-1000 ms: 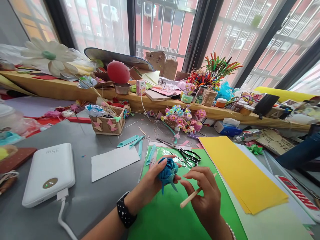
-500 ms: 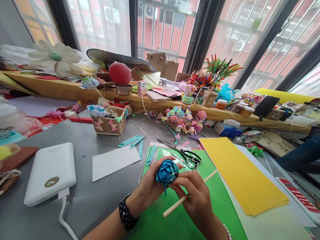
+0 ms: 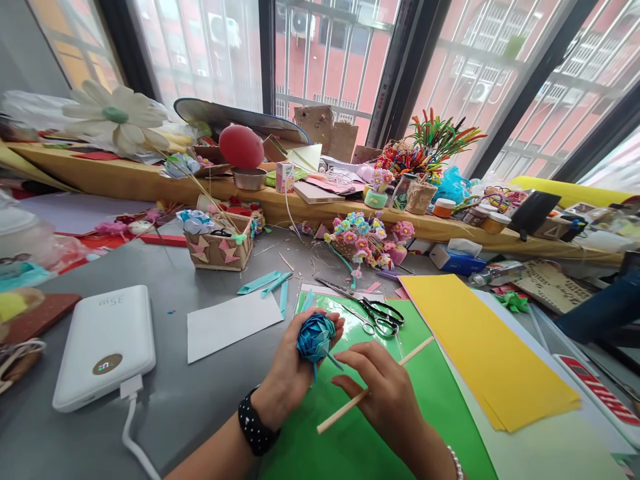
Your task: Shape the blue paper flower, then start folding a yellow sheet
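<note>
My left hand [image 3: 287, 373], with a dotted black band at the wrist, cradles a blue folded-paper flower [image 3: 316, 337], its fingers curled round the far side. Narrow blue paper tips stick out beneath the flower, one of them pointing toward my right hand [image 3: 387, 387]. A pale wooden stick [image 3: 343, 412] runs slantwise through my right hand, partly hidden by its lower fingers. The thumb and forefinger of that hand are apart, close to the paper tip. Under both hands lies a green sheet [image 3: 440, 413], and black-handled scissors [image 3: 385, 319] rest on its far part.
A white sheet [image 3: 235, 327] and blue paper strips [image 3: 260, 283] lie left of the green sheet. Yellow paper [image 3: 490, 347] is at right. A white power bank [image 3: 105, 347] with a cable is at left. Behind stand a cardboard basket [image 3: 220, 247] and small crafted flowers [image 3: 367, 237].
My left hand has shifted left and up with the flower, tilting it. My right fingers have come off the flower and opened a little, and the stick has shifted slightly left.
</note>
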A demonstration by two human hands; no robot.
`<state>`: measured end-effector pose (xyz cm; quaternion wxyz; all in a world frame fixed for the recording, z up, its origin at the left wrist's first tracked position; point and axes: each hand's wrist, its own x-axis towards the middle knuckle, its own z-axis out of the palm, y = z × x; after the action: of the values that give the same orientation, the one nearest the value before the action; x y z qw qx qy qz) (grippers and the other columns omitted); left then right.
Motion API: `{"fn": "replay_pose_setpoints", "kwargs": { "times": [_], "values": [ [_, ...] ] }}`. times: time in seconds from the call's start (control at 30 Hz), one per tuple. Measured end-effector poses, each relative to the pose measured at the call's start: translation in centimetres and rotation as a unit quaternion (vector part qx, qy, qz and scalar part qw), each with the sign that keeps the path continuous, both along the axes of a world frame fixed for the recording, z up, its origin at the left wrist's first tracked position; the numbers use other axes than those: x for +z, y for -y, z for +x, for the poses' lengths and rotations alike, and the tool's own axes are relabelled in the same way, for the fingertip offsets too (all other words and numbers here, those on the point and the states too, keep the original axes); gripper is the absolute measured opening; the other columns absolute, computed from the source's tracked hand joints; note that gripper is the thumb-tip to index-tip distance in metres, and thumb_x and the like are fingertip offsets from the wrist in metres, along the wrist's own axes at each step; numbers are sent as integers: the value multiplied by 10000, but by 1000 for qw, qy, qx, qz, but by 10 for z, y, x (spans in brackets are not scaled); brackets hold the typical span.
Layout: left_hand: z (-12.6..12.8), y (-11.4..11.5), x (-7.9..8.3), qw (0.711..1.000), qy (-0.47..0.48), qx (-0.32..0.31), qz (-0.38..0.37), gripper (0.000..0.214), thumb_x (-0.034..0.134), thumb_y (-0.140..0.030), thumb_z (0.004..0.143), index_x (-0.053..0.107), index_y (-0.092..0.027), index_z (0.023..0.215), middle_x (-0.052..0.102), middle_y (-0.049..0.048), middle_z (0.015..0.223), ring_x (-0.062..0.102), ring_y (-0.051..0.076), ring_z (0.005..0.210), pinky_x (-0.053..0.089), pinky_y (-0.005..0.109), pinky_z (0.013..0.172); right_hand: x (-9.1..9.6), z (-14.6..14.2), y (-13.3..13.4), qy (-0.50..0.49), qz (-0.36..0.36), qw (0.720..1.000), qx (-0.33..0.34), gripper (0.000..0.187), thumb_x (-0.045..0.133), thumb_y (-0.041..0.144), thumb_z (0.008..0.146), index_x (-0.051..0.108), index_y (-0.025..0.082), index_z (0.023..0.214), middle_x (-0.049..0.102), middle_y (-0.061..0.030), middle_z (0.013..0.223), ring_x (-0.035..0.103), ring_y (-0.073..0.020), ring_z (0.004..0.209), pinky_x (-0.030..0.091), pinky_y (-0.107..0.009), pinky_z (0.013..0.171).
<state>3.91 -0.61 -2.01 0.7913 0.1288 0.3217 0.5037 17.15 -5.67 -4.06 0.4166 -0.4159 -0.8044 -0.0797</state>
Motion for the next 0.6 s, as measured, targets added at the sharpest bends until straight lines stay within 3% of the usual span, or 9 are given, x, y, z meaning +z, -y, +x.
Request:
{"fn": "replay_pose_setpoints", "kwargs": {
  "times": [0.17,0.3,0.4,0.5,0.6],
  "values": [
    [2,0,-2,999,-3,-30,13,179,492,-217,831,603,-135,716,700,74,753,675,177,745,520,275,762,-1,2,-1,-1,18,1000,5,114,533,156,848,616,157,927,666,-36,684,604,-159,612,480,-276,559],
    [-3,-2,-3,994,18,-85,69,316,462,-390,856,613,-123,929,690,108,924,656,217,860,505,307,797,1,7,-2,-55,23,998,-23,144,550,117,832,624,168,945,693,-35,718,619,-153,613,481,-270,562],
    [-6,-2,-3,980,28,-148,128,320,544,-364,818,576,-159,1061,668,86,998,634,219,907,501,319,809,5,11,-3,-92,17,994,-57,155,570,122,819,621,186,950,702,-34,754,626,-150,631,488,-257,559],
    [-7,-2,-3,973,1,-172,153,270,588,-290,801,577,-179,1047,663,56,960,618,191,908,509,312,803,7,14,-3,-97,24,993,-65,172,574,147,821,602,190,986,703,-39,791,630,-156,661,502,-262,588],
    [-6,-4,-5,979,-45,-150,132,234,558,-350,820,598,-162,955,655,45,886,618,158,826,522,290,761,9,15,-3,-85,7,995,-48,175,574,144,821,606,185,988,690,-38,777,622,-155,672,501,-258,598]
  ]
}}
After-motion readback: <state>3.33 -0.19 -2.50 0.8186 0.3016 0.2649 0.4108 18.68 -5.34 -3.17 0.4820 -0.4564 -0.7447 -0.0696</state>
